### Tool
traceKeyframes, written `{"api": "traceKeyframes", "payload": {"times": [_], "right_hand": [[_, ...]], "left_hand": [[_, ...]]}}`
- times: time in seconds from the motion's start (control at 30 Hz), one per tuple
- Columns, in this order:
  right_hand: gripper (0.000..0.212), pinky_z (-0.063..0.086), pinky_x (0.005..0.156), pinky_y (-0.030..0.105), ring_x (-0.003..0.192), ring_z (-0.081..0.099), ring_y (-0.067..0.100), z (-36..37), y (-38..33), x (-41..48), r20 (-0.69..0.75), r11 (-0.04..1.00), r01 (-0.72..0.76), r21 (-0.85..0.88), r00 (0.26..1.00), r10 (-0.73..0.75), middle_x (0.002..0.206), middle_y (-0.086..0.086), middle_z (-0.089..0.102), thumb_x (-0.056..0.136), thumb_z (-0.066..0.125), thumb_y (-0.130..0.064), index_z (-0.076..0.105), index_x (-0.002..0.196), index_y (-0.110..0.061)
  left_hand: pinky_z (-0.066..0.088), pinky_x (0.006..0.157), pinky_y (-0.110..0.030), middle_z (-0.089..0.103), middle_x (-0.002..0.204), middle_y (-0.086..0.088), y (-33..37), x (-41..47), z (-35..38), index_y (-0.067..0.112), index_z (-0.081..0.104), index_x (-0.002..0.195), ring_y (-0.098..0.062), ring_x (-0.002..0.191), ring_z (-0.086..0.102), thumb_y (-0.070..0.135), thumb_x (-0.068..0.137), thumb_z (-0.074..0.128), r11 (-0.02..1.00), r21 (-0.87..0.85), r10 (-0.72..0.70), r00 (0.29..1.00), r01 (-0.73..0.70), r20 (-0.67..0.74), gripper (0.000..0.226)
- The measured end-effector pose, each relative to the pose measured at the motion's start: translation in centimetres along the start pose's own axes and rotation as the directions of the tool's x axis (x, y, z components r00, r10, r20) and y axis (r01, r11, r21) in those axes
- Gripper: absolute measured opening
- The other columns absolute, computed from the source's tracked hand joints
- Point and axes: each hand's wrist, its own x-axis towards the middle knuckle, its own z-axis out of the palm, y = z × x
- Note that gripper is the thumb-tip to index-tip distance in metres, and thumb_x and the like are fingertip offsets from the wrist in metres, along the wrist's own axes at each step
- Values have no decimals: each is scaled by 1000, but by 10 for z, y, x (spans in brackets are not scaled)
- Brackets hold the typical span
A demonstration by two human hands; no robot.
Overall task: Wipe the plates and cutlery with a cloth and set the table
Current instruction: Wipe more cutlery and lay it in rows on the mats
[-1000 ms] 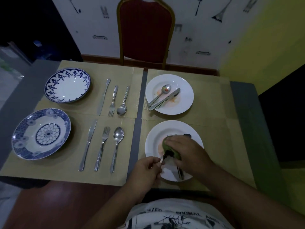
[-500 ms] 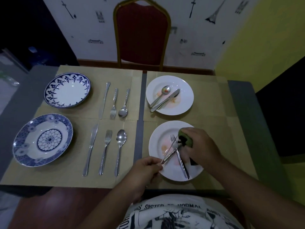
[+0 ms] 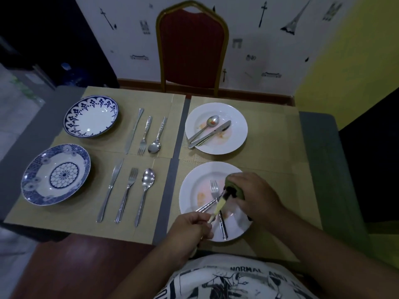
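A soiled white plate [image 3: 192,182] lies on the near right placemat with a fork [image 3: 214,189] and another metal piece [image 3: 204,208] on it. My left hand [image 3: 190,228] pinches the handle of a piece of cutlery [image 3: 218,209] raised over the plate. My right hand [image 3: 255,197] grips a green cloth [image 3: 234,187] wrapped round that piece's far end, so its head is hidden. A second soiled white plate [image 3: 238,117] farther back holds a spoon [image 3: 212,121] and a knife [image 3: 220,129].
On the left placemats lie two blue-patterned plates [image 3: 90,116] [image 3: 55,174], each with a knife, fork and spoon beside it [image 3: 145,130] [image 3: 127,192]. A red chair [image 3: 192,50] stands behind the table. The table's front edge is close to my body.
My right hand with the cloth has slid from low over the plate toward the far end of the held piece, uncovering the fork on the plate. My left hand keeps its pinch on the handle.
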Motion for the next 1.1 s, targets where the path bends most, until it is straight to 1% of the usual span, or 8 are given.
{"api": "traceKeyframes", "payload": {"times": [0.1,0.2,0.43,0.57,0.73,0.9,1.0,1.1], "right_hand": [[55,43,100,35,118,52,23,-1,6,-4,-37,997,-66,50,997,68,126,-2,62,70,69,-13,62,125,-19],[58,38,101,27,120,50,18,-3,-5,-13,-105,993,-24,116,994,36,128,-1,61,70,61,-22,62,128,-16],[53,40,106,31,125,52,18,11,-23,-28,12,943,332,27,943,-332,131,1,60,71,66,-11,64,125,-14],[47,48,96,39,115,57,21,5,-12,-14,-24,990,136,31,990,-135,123,-1,64,74,61,-23,66,120,-17],[60,43,99,30,118,53,20,-6,11,-13,-107,961,-222,167,964,242,126,-3,62,69,67,-7,62,127,-22],[58,38,99,24,119,52,15,-12,5,-27,-131,934,-264,239,945,300,129,-3,61,73,70,-6,61,129,-19],[59,38,97,22,117,51,12,-12,3,-35,-133,920,-288,266,934,331,129,-4,60,73,70,-6,61,130,-20],[59,36,94,19,113,48,6,-18,6,-46,-135,907,-320,275,921,366,129,-6,59,74,70,-7,60,131,-22]], "left_hand": [[38,51,-22,70,76,-7,3,1,3,5,74,101,-14,59,59,8,95,62,999,-23,-30,999,30,-34,14],[40,56,-23,72,79,-4,6,3,4,5,76,97,-13,64,55,14,98,59,1000,1,-10,997,10,-78,19],[39,53,-27,56,71,-12,9,-2,15,-8,71,98,-16,56,46,-1,98,54,998,-23,53,997,-55,-53,18],[42,50,-22,56,67,-9,2,-5,9,-3,72,91,-15,53,46,-2,97,55,998,4,64,997,-64,-52,18],[52,55,-26,63,72,-12,4,-3,2,-2,72,90,-21,60,55,3,96,61,996,12,91,995,-91,-33,14],[60,76,-35,77,89,-11,9,9,9,12,78,89,-21,79,68,12,92,69,978,160,135,991,-133,1,9],[62,70,-28,76,95,-15,15,15,27,6,76,97,-24,82,70,11,93,69,973,182,135,989,-144,61,10],[60,62,-28,73,85,-19,22,22,49,-1,73,94,-22,66,65,6,92,69,967,201,139,986,-154,90,8]]}}
